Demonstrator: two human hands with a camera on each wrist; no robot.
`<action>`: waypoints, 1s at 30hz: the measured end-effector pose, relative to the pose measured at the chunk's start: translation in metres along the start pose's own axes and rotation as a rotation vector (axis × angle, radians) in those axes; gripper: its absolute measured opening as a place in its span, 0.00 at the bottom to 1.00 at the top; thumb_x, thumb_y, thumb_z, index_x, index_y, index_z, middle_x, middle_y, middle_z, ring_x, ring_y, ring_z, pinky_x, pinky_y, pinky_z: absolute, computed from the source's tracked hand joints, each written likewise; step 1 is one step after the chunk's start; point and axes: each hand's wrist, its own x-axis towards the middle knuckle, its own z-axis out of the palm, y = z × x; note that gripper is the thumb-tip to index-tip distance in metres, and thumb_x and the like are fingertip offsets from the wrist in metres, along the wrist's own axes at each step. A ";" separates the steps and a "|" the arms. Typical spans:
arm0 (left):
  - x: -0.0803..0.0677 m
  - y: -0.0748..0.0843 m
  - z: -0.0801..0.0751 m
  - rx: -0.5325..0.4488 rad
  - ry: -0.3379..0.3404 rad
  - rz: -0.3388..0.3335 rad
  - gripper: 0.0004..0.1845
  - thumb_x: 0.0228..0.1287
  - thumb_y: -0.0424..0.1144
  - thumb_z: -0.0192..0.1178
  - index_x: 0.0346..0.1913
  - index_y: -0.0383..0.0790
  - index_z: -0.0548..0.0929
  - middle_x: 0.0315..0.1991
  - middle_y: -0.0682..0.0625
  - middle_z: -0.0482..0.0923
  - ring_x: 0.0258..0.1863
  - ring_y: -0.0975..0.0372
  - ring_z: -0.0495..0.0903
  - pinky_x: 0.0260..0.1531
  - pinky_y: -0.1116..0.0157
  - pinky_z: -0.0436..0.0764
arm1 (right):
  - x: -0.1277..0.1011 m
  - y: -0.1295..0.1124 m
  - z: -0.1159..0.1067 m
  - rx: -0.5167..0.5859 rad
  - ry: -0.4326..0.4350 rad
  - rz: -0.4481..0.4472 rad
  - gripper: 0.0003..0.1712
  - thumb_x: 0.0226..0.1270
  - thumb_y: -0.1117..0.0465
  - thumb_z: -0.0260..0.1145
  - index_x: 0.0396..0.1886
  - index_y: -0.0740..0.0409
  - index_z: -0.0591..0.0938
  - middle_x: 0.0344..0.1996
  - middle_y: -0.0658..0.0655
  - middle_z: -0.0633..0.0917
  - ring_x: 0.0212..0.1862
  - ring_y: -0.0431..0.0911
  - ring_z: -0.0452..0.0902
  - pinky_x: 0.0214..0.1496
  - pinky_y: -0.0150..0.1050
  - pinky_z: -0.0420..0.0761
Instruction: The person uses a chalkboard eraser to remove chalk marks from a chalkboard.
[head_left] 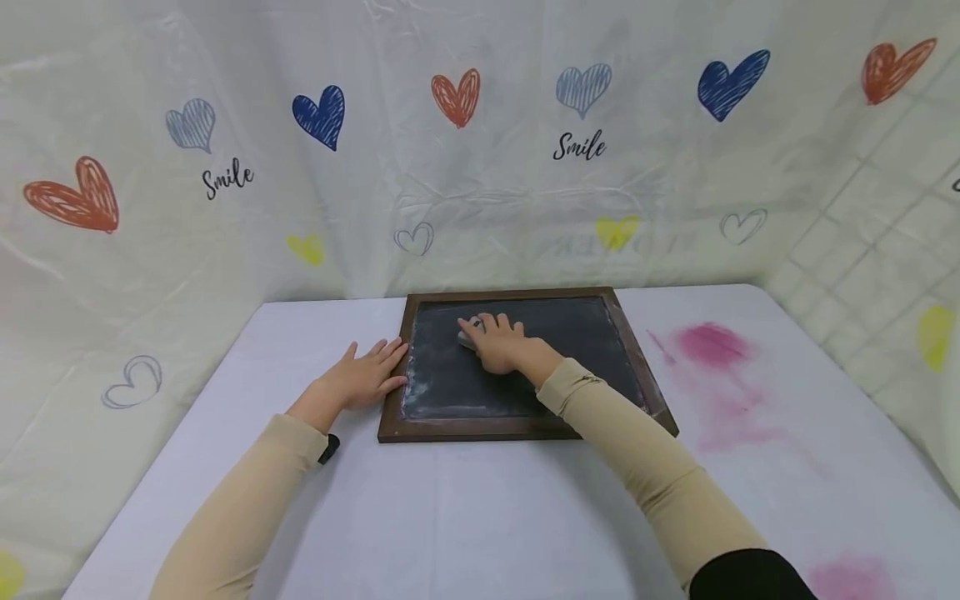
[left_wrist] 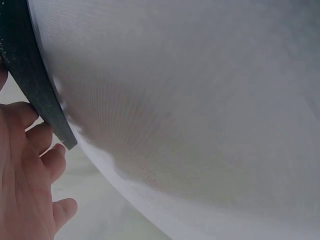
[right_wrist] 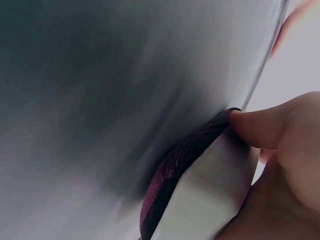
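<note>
A small blackboard [head_left: 555,392] in a brown wooden frame lies flat on the white table, with whitish smears along its left and lower sides. My right hand [head_left: 501,343] grips a board eraser [right_wrist: 210,185] and holds its dark felt side against the board's surface, left of centre. The eraser has a pale body, and the thumb presses along its edge in the right wrist view. My left hand [head_left: 362,377] rests at the frame's left edge, fingers spread and fingertips touching the wood. In the left wrist view its fingers [left_wrist: 52,162] lie along the dark frame edge.
White cloth covers the table [head_left: 450,517]. Pink stains [head_left: 712,344] mark it right of the board. Behind and at the sides hangs a whitish curtain [head_left: 510,183] printed with hearts and the word "Smile".
</note>
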 end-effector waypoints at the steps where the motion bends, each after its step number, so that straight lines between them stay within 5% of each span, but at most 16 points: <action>1: 0.000 0.001 0.000 -0.004 -0.003 -0.001 0.37 0.84 0.57 0.40 0.83 0.38 0.50 0.82 0.41 0.46 0.80 0.45 0.50 0.72 0.33 0.44 | -0.003 -0.008 0.002 -0.016 -0.008 -0.028 0.38 0.85 0.55 0.49 0.86 0.40 0.45 0.82 0.59 0.47 0.78 0.60 0.47 0.73 0.60 0.57; 7: -0.002 0.002 0.003 -0.009 -0.011 -0.010 0.38 0.83 0.57 0.40 0.83 0.37 0.51 0.82 0.40 0.47 0.80 0.45 0.50 0.72 0.33 0.45 | -0.025 -0.032 0.013 -0.117 -0.015 -0.198 0.38 0.85 0.55 0.51 0.85 0.38 0.47 0.81 0.57 0.51 0.78 0.58 0.51 0.73 0.59 0.61; 14: 0.000 0.002 -0.002 -0.005 -0.008 0.002 0.38 0.83 0.58 0.40 0.83 0.38 0.49 0.83 0.41 0.45 0.80 0.46 0.50 0.72 0.33 0.44 | -0.041 0.020 0.011 -0.052 0.003 -0.236 0.37 0.85 0.56 0.51 0.85 0.45 0.48 0.80 0.62 0.51 0.76 0.62 0.53 0.68 0.61 0.63; 23: 0.000 0.001 -0.007 0.002 -0.020 -0.004 0.38 0.83 0.58 0.41 0.83 0.38 0.49 0.83 0.41 0.45 0.80 0.46 0.49 0.72 0.34 0.44 | -0.057 0.114 -0.004 0.013 0.054 -0.022 0.38 0.85 0.59 0.51 0.85 0.53 0.47 0.78 0.71 0.52 0.72 0.69 0.54 0.59 0.62 0.66; 30: -0.002 0.002 -0.007 -0.008 -0.027 -0.009 0.38 0.83 0.58 0.40 0.83 0.39 0.48 0.83 0.42 0.44 0.80 0.46 0.49 0.72 0.34 0.43 | -0.056 0.139 -0.015 0.058 0.073 0.148 0.36 0.85 0.60 0.49 0.84 0.58 0.47 0.76 0.75 0.52 0.71 0.73 0.52 0.64 0.68 0.63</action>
